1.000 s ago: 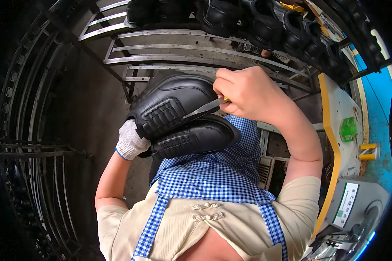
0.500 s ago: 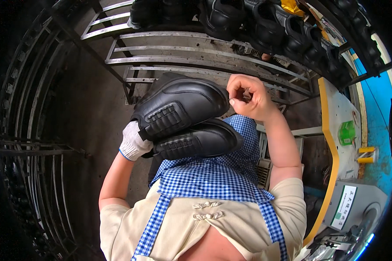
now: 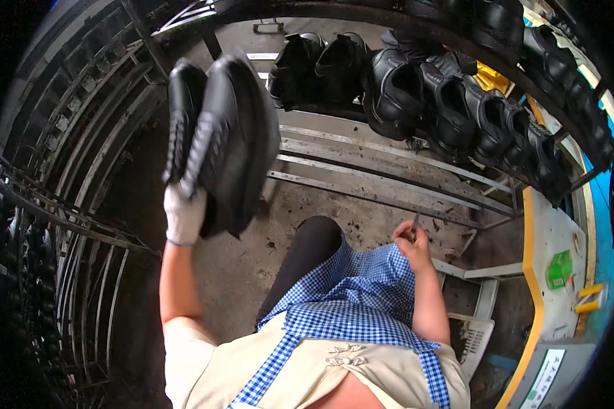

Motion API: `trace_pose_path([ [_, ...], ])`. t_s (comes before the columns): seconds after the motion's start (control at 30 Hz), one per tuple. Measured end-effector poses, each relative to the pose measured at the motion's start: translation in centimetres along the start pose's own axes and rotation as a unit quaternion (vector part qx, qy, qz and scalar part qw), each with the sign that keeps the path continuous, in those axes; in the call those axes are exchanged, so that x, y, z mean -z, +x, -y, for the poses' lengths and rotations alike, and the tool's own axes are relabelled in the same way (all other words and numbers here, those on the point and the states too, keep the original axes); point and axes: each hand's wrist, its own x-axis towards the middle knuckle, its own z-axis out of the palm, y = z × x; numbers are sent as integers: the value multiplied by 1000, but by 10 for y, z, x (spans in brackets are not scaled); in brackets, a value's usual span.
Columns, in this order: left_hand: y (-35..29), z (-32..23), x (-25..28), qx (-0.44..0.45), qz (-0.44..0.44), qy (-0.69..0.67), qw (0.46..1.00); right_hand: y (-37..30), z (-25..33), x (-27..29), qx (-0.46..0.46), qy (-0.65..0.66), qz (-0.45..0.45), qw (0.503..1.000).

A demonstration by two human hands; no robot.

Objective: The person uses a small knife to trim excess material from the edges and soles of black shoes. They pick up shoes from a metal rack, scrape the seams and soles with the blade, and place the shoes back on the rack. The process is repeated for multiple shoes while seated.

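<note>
With the gloved left hand (image 3: 184,215) closed around 2 black shoes (image 3: 222,136) raised by the rack (image 3: 389,153), keep them pinched together while the right hand (image 3: 413,245) grips its small tool (image 3: 415,221) low.

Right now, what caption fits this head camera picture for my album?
Gloved left hand lifts two black shoes; right hand holds a small tool.

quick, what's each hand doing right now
left hand: gloved, closed on a pair of black shoes
right hand: bare, closed on a small thin tool
</note>
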Motion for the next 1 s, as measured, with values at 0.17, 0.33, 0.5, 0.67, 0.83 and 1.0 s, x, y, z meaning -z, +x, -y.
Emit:
trace_pose_path([
  [0.17, 157, -10, -4, 19, 110, 138, 984, -9, -38, -1, -100, -19, -13, 995],
  [0.33, 269, -8, -35, -140, 260, 321, 900, -17, -67, -1, -98, -49, -54, 993],
  [0.5, 332, -8, -87, 14, 256, 171, 951, -25, -100, 6, -34, -117, -100, 987],
  [0.67, 350, -17, -123, -80, 194, 222, 952, -28, -81, 4, -131, -94, -88, 983],
  [0.83, 360, 9, -124, -31, 346, 169, 923, -27, -92, 0, -66, -68, -95, 991],
  [1.0, 354, 5, -116, -20, 342, 185, 921, -25, -86, -4, -90, -92, -87, 988],
])
